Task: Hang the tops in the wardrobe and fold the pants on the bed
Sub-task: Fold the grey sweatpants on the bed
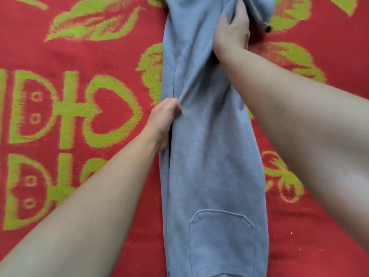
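On the red blanket [30, 48], your left hand [163, 118] and right hand [232, 31] both grip the grey pants [209, 160]; uneven pulling could skew them.

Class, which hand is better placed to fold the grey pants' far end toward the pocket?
Likely the right hand: it grips the pants at the far end; the left hand holds their edge midway.

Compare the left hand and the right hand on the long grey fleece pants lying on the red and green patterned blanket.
The left hand grips the grey pants at their left edge, about midway; the right hand holds bunched cloth farther off, by the dark-tipped drawstring. The left hand's fingers curl out of sight round the edge; the right hand's lie spread over a fold. Both hold the same pants.
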A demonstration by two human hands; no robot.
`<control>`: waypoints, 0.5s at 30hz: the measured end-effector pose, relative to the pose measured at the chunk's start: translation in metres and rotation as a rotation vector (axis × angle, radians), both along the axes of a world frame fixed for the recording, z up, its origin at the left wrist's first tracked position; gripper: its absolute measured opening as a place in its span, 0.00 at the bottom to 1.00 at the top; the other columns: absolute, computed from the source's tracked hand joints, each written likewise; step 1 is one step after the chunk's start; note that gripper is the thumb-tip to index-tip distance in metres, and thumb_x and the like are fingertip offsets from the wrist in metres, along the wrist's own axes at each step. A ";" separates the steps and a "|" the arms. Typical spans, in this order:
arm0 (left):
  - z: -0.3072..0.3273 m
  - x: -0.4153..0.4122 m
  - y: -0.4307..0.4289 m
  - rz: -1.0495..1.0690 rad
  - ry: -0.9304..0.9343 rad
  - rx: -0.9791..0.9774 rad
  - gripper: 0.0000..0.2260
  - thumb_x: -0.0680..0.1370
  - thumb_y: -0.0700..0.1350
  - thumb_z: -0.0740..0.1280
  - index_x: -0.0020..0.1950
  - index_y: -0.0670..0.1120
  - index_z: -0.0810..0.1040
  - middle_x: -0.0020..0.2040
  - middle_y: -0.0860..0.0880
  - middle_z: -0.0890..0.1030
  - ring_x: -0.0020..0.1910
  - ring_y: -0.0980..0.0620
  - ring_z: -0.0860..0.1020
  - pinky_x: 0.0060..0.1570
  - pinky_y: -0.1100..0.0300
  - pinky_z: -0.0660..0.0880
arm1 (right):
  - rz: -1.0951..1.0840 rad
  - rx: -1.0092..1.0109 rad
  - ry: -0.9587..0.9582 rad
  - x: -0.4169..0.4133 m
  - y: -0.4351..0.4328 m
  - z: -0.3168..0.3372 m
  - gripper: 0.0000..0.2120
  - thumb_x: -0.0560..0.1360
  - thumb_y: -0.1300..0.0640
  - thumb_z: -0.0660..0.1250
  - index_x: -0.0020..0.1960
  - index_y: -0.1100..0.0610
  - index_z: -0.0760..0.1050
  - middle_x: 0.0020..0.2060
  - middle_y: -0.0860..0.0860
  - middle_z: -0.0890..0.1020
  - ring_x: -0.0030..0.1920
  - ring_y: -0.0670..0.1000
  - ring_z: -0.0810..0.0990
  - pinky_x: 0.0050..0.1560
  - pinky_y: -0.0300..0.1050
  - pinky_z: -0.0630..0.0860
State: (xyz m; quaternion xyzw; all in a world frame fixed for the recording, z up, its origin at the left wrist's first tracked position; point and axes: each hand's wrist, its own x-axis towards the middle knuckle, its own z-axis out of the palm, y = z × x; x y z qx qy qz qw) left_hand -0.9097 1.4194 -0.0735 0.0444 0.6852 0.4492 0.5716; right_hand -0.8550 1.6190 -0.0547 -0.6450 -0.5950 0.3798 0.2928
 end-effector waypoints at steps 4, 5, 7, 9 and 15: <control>-0.020 -0.007 -0.003 0.182 -0.116 0.028 0.20 0.54 0.44 0.64 0.46 0.45 0.72 0.46 0.45 0.70 0.44 0.46 0.67 0.46 0.49 0.66 | 0.474 0.207 -0.053 -0.053 -0.009 0.008 0.21 0.80 0.56 0.56 0.69 0.64 0.70 0.61 0.61 0.79 0.63 0.59 0.76 0.61 0.45 0.68; -0.017 -0.006 -0.003 0.206 -0.103 0.028 0.15 0.56 0.43 0.63 0.42 0.44 0.72 0.44 0.45 0.70 0.43 0.46 0.67 0.45 0.50 0.65 | 0.583 0.113 -0.115 -0.065 -0.009 0.005 0.23 0.81 0.53 0.54 0.73 0.62 0.67 0.66 0.59 0.76 0.67 0.58 0.73 0.65 0.44 0.67; -0.007 -0.005 -0.003 0.219 -0.037 -0.008 0.04 0.63 0.39 0.61 0.32 0.48 0.67 0.36 0.45 0.67 0.38 0.49 0.65 0.39 0.55 0.64 | 0.694 -0.077 -0.285 -0.075 0.001 -0.005 0.24 0.83 0.46 0.50 0.74 0.57 0.66 0.65 0.55 0.77 0.66 0.57 0.74 0.64 0.46 0.70; -0.004 -0.005 0.000 0.239 0.009 -0.033 0.12 0.69 0.35 0.58 0.30 0.49 0.64 0.32 0.49 0.65 0.32 0.52 0.64 0.34 0.57 0.61 | 0.638 -0.185 -0.289 -0.073 0.011 -0.016 0.25 0.81 0.46 0.52 0.76 0.54 0.64 0.48 0.46 0.76 0.47 0.48 0.75 0.51 0.41 0.72; -0.003 -0.004 0.017 -0.018 0.475 -0.162 0.11 0.74 0.51 0.65 0.50 0.44 0.74 0.50 0.46 0.78 0.53 0.43 0.76 0.54 0.51 0.73 | 0.523 0.040 -0.489 -0.044 0.026 -0.008 0.23 0.78 0.54 0.56 0.73 0.50 0.68 0.66 0.55 0.73 0.66 0.54 0.73 0.67 0.45 0.67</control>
